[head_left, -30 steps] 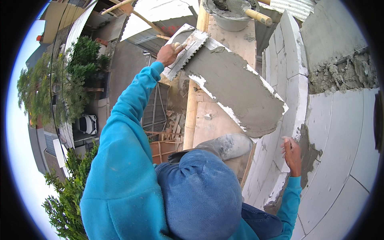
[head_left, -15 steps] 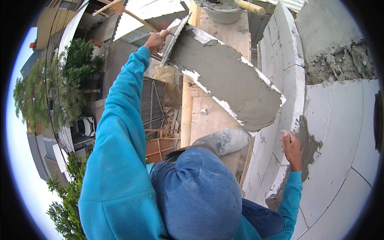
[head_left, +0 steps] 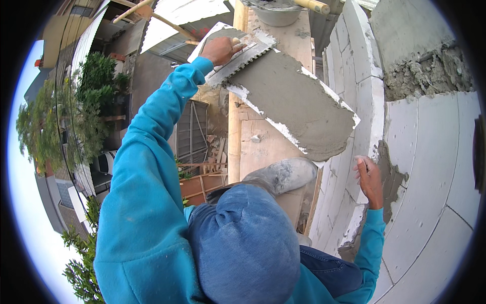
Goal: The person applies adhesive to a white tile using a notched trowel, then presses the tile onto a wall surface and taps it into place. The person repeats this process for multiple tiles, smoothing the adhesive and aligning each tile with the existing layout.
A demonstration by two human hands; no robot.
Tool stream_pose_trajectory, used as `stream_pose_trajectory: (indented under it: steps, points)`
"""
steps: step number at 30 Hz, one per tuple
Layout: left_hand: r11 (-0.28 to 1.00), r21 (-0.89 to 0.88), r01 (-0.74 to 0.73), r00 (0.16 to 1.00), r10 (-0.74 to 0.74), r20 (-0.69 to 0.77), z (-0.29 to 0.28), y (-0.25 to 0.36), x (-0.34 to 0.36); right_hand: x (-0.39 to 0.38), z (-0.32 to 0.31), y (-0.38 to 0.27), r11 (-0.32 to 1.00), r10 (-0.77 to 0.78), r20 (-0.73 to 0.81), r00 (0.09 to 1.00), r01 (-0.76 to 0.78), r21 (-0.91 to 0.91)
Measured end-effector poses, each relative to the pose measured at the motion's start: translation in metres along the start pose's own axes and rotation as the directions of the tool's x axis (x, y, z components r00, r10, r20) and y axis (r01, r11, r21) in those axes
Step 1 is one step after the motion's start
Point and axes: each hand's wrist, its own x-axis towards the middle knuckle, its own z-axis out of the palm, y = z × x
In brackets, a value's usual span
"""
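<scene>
My left hand grips a notched metal trowel, which rests across the upper-left end of a long white block. Grey mortar covers most of that block's face, leaving ragged white edges. The block lies diagonally over the plank platform. My right hand is beside the white block wall, near a smear of mortar, its fingers loosely curved and apart, holding nothing that I can see.
A grey bucket of mortar with a wooden handle stands at the top. A bamboo pole edges the platform; below are metal frames and wood scraps. My dusty boot is on the planks. Trees and roofs lie left.
The trowel moved to the block's upper-left edge and tilted steeply, then came back right onto the mortared face. My right hand stays beside the wall, appearing slightly higher in view.
</scene>
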Motion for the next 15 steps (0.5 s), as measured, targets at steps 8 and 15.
stream_pose_trajectory:
  steps: [8,15]
  points:
    - [0.968,-0.126,-0.219,0.976,0.22,-0.009,-0.006,0.057,0.018,0.004,0.004,-0.002,0.998,-0.056,0.008,0.998,0.056,-0.001]
    - [0.886,-0.36,-0.293,0.951,0.232,-0.204,-0.013,0.116,-0.038,-0.007,-0.004,-0.006,0.998,-0.047,-0.035,0.998,0.048,0.041]
